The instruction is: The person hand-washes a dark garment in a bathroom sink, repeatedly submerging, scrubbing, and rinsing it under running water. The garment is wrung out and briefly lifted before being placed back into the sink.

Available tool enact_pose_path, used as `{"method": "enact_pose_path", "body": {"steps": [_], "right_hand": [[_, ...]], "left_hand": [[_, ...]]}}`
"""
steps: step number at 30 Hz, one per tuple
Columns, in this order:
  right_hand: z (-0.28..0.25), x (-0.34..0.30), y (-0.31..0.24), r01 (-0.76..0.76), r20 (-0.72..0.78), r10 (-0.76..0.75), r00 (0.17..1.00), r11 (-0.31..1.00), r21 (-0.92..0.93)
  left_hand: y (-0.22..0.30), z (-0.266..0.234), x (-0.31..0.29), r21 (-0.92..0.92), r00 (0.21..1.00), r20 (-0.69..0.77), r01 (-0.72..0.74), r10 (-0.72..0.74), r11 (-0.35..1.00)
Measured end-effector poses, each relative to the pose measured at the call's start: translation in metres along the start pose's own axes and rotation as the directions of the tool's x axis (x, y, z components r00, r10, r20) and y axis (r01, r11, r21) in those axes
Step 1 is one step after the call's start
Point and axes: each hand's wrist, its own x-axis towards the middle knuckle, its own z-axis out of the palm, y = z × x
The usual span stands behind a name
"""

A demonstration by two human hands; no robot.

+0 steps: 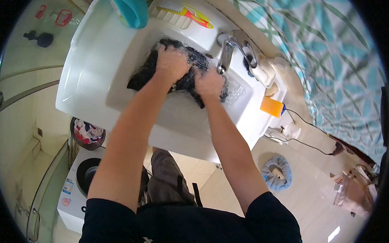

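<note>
While pressing the black cloth (143,74) into the water of the white basin (73,87), as the head view shows, best turn it often, work fold against fold, and keep splashes below the rim. Find left hand (173,62) and right hand (210,83) on the cloth, near each other; cannot tell, through splashes, whether gripping. Note also a blue-and-white sticker (68,186) on a white appliance (69,216) and a pale emblem (147,241) on the black shirt (181,227); cannot make out any clear wording.

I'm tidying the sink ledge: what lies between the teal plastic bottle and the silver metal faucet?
In the head view, a yellow and orange brush, partly over a ridged white tray.
</note>
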Motion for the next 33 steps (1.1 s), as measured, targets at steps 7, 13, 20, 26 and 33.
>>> {"method": "enact_pose_path", "body": {"steps": [7,13,20,26,33], "right_hand": [[-0.061,-0.061,0.048,0.241,-0.183,-0.158,0.97,0.69,0.682],[-0.12,-0.109,0.054,0.214,-0.178,-0.122,0.977,0.637,0.741],[-0.24,-0.141,0.053,0.339,-0.368,-0.066,0.927,0.562,0.754],[-0.225,-0.143,0.056,0.447,-0.487,-0.225,0.844,0.797,0.406],[-0.086,-0.144,0.049,0.222,0.039,-0.285,0.958,0.817,0.532]], "left_hand": [[-0.019,-0.057,-0.085,-0.139,0.902,-0.368,-0.293,0.226,0.946],[-0.009,-0.131,-0.136,-0.238,0.763,-0.523,-0.559,0.38,0.794],[-0.01,-0.231,-0.164,-0.002,0.426,-0.726,-0.786,0.54,0.618],[-0.026,-0.221,-0.166,0.164,0.394,-0.712,-0.712,0.582,0.682],[-0.073,-0.091,-0.17,-0.006,0.782,-0.14,-0.614,0.607,0.79]]}}
